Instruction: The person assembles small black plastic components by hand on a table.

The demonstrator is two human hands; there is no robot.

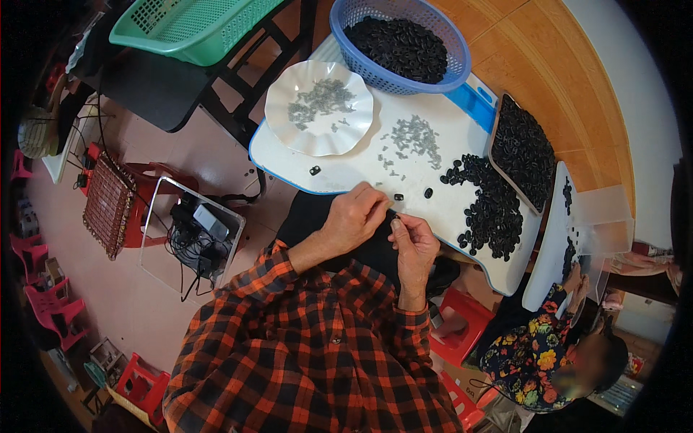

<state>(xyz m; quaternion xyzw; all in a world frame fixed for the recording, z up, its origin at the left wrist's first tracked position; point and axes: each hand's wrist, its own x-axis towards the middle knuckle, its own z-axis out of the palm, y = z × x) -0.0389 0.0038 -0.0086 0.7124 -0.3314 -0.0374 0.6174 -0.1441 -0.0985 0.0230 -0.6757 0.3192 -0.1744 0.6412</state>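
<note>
Above my lap, at the near edge of the white table (343, 172), my two hands meet fingertip to fingertip. My left hand (354, 218) is closed in a pinch; what its fingertips hold is too small to make out. Thumb and fingers of my right hand (414, 249) pinch a small black plastic piece, mostly hidden by the fingers. Just beyond the hands lie a black rectangular piece (398, 197) and a black oval piece (428, 193). Another black piece (315, 170) with light spots rests near the left edge. Small clear plastic bits (415, 137) are scattered mid-table.
A scalloped white plate (281, 126) holds more clear bits. Behind it stands a blue basket (354, 61) of black pieces. To the right are a loose black pile (491, 216) and a full tray (497, 155). Another person (534, 346) sits at far right.
</note>
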